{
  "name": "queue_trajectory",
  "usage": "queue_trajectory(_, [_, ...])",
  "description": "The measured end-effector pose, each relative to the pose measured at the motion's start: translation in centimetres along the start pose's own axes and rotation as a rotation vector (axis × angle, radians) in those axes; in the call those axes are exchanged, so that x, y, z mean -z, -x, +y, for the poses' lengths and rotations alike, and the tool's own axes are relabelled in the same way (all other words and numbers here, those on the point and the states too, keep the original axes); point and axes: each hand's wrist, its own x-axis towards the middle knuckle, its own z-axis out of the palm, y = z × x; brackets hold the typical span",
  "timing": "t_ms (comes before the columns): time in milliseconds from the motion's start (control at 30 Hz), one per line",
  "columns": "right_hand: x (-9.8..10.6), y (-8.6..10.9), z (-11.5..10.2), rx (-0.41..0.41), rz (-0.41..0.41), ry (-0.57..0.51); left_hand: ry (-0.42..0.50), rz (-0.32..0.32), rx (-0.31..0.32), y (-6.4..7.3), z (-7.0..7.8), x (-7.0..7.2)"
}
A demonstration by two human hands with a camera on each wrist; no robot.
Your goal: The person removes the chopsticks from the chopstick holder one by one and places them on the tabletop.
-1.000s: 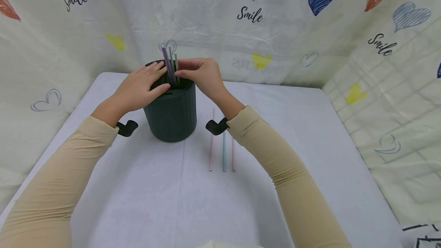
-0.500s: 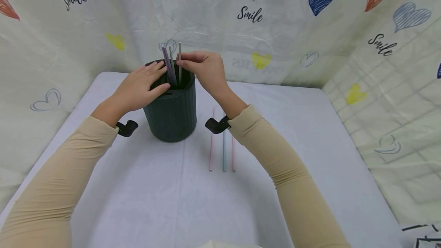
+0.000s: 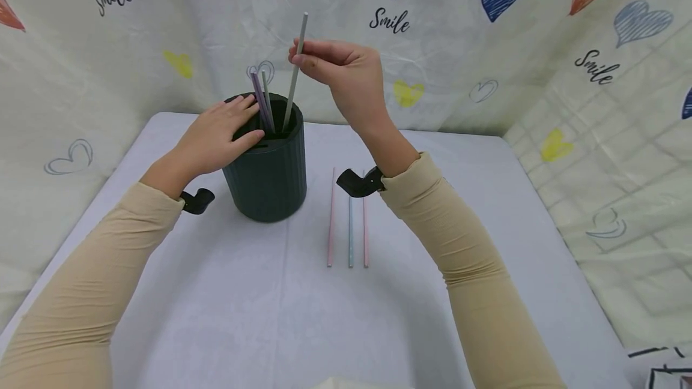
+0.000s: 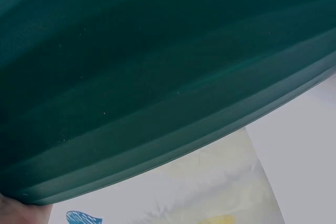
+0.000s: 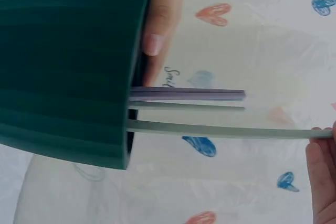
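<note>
My right hand (image 3: 351, 80) pinches a thin pale green stick (image 3: 294, 86) between thumb and fingers, near its upper part. The stick leans slightly right, its lower end inside a dark green ribbed pot (image 3: 265, 185); that tip is hidden. My left hand (image 3: 216, 137) rests on the pot's left rim with fingers fairly straight, reaching over the opening. Purple sticks (image 5: 194, 94) and another pale green stick (image 5: 210, 107) stand in the pot, just left of the pinched one. In the left wrist view the pot's wall (image 4: 157, 77) fills most of the frame.
Two pink sticks (image 3: 331, 227) and a blue stick (image 3: 351, 233) lie side by side on the white table (image 3: 216, 305), right of the pot. A cloth (image 3: 335, 29) printed with hearts hangs behind the table.
My right hand has risen and moved right, drawing the pale green stick upward so more of it shows above the pot. The left hand stays on the rim.
</note>
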Motion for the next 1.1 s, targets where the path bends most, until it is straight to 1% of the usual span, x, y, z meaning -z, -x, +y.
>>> queue_trajectory(100, [0.3, 0.0, -0.9, 0.025, 0.014, -0.019, -0.001, 0.002, -0.005, 0.0, 0.0, 0.0])
queue_trajectory(200, [1.0, 0.1, -1.9, 0.046, 0.046, -0.046, -0.003, 0.002, -0.012, -0.1, 0.0, -0.1])
queue_trajectory(233, [1.3, 0.1, -2.2, 0.054, 0.058, -0.058, -0.003, 0.002, -0.013, -0.1, 0.0, -0.1])
queue_trajectory(300, [1.9, 0.2, -2.9, 0.097, 0.081, -0.063, -0.002, 0.003, -0.014, -0.1, 0.0, -0.1])
queue_trajectory(467, [3.6, 0.4, -4.8, 0.151, 0.148, -0.097, 0.004, 0.001, -0.006, -0.1, 0.0, -0.2])
queue_trajectory(567, [4.6, 0.5, -5.9, 0.133, 0.186, -0.142, 0.010, -0.001, -0.004, 0.0, 0.0, -0.1])
queue_trajectory(667, [5.7, 0.7, -6.1, 0.122, 0.208, -0.147, 0.009, 0.005, -0.006, 0.1, -0.1, -0.1])
queue_trajectory(733, [6.7, 0.8, -5.7, 0.104, 0.214, -0.129, 0.008, 0.006, -0.008, 0.1, -0.1, -0.2])
queue_trajectory(800, [7.7, 1.0, -5.0, 0.064, 0.221, -0.091, 0.002, 0.010, -0.006, 0.1, -0.2, -0.3])
queue_trajectory(1000, [11.1, 1.8, -1.9, -0.134, 0.215, 0.003, -0.002, 0.008, 0.001, 0.0, 0.0, -0.4])
queue_trajectory(1100, [12.8, 2.3, -0.2, -0.214, 0.212, 0.035, -0.007, 0.011, -0.001, 0.0, 0.0, -0.3])
